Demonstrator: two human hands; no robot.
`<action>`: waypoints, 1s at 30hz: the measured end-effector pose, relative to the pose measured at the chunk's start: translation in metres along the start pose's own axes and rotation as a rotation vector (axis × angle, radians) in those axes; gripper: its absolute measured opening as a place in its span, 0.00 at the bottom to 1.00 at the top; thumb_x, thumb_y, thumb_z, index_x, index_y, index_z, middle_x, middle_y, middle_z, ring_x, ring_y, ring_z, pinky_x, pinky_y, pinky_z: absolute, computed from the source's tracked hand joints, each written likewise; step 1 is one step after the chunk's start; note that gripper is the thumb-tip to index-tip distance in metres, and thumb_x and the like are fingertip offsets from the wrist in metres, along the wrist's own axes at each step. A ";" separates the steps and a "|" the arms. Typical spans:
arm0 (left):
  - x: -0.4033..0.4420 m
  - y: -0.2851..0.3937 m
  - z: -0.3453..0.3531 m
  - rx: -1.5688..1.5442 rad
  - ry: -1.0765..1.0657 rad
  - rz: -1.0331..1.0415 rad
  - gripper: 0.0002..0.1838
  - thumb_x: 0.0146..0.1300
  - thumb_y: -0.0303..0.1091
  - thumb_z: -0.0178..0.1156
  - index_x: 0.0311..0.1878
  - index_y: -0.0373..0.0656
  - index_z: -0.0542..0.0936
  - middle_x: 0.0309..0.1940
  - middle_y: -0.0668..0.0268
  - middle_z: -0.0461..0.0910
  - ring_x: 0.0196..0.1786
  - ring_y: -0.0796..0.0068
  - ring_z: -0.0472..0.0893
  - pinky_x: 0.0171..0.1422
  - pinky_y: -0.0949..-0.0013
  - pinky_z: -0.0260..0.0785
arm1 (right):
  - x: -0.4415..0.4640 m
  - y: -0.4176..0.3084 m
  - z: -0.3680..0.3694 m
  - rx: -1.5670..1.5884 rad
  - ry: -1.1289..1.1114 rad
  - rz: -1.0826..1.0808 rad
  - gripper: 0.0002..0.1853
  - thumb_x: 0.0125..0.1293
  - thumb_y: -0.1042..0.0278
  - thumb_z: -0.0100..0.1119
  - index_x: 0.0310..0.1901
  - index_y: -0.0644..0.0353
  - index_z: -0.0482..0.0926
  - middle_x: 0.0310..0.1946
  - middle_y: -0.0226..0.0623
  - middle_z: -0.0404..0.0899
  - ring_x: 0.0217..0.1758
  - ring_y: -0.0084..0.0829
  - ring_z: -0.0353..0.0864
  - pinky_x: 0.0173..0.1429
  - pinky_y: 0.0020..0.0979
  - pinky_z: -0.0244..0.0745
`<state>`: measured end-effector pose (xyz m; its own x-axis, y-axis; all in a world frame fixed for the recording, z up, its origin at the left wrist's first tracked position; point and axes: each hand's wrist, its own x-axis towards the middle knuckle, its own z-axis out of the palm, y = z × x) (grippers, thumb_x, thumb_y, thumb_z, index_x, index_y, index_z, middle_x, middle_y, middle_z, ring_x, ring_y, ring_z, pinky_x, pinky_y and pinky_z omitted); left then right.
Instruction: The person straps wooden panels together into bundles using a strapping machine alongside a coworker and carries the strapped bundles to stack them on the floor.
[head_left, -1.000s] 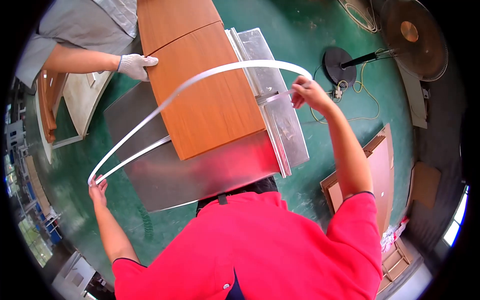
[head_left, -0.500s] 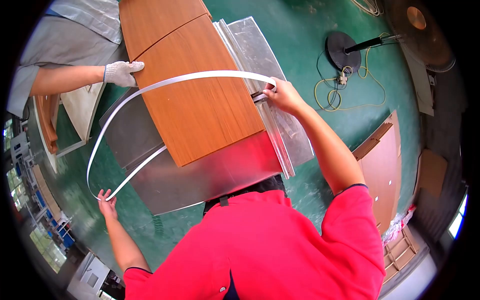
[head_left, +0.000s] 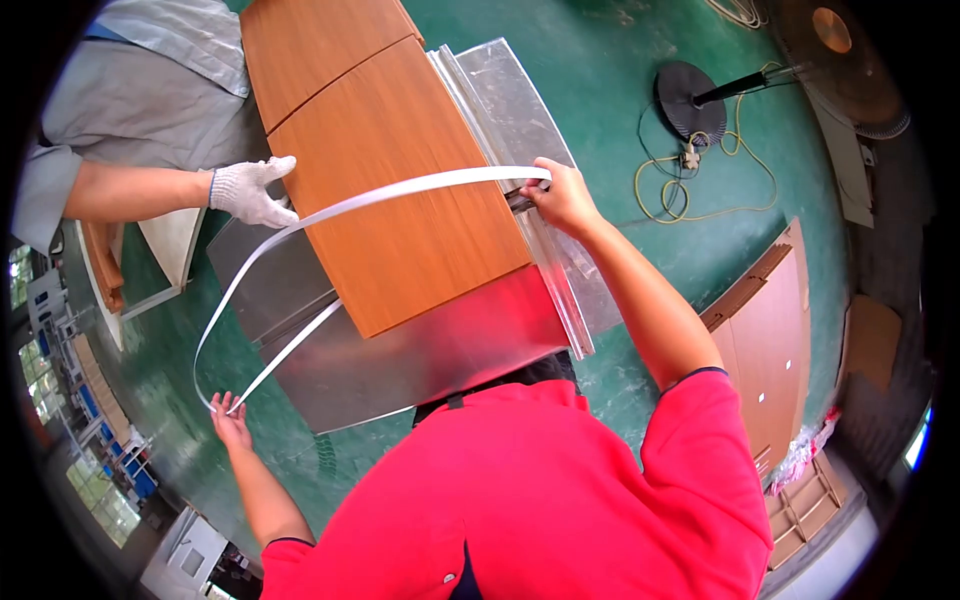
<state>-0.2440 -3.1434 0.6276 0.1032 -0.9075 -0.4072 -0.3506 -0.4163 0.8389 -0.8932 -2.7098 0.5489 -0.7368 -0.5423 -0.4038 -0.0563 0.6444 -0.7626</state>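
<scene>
A long white strap (head_left: 420, 184) makes a loop above a stack of wood-grain panels (head_left: 400, 190) lying on metal sheets (head_left: 390, 380). My right hand (head_left: 562, 198) pinches one end of the strap at the panel's right edge, by a dark slot in the metal rail. Down at the left, my left hand (head_left: 232, 425) holds the loop where it bends sharply, its fingers partly spread around the strap. From there the strap runs back under the wood panel. Another person's gloved hand (head_left: 250, 192) is at the panel's left edge, close to the strap.
A standing fan base (head_left: 690, 100) with a coiled yellow cable (head_left: 640, 190) is on the green floor at the upper right. Flattened cardboard (head_left: 765, 350) leans at the right. A grey cloth (head_left: 150, 110) and white framed pieces (head_left: 170, 245) are at the left.
The strap's upper arc has sunk lower and the loop is narrower. My left hand has shifted slightly right and down. The gloved hand has moved down along the panel edge and spread its fingers.
</scene>
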 end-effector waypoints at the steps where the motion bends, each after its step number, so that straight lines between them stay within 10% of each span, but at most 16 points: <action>1: 0.000 0.000 -0.001 -0.011 -0.014 0.000 0.23 0.74 0.48 0.48 0.65 0.48 0.67 0.55 0.60 0.76 0.49 0.65 0.78 0.50 0.64 0.73 | 0.000 0.000 -0.001 0.032 -0.020 0.032 0.09 0.57 0.71 0.66 0.33 0.62 0.75 0.27 0.45 0.81 0.32 0.40 0.81 0.38 0.39 0.73; 12: -0.076 -0.027 0.083 0.168 -0.249 -0.093 0.19 0.69 0.35 0.56 0.60 0.43 0.70 0.50 0.63 0.79 0.43 0.74 0.81 0.45 0.70 0.75 | 0.001 0.018 -0.005 0.256 -0.197 -0.030 0.08 0.62 0.71 0.64 0.40 0.63 0.77 0.24 0.28 0.75 0.28 0.18 0.73 0.34 0.26 0.70; 30: -0.168 -0.107 0.071 0.177 -0.279 -0.232 0.15 0.71 0.39 0.52 0.57 0.45 0.72 0.46 0.64 0.80 0.39 0.76 0.81 0.41 0.73 0.74 | -0.005 0.020 0.004 0.253 -0.118 -0.119 0.08 0.62 0.79 0.62 0.42 0.63 0.77 0.25 0.25 0.75 0.27 0.15 0.72 0.32 0.22 0.70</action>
<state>-0.2897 -2.9421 0.5802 -0.0495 -0.7304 -0.6812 -0.5049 -0.5702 0.6480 -0.8876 -2.6965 0.5342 -0.6508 -0.6744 -0.3489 0.0434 0.4257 -0.9038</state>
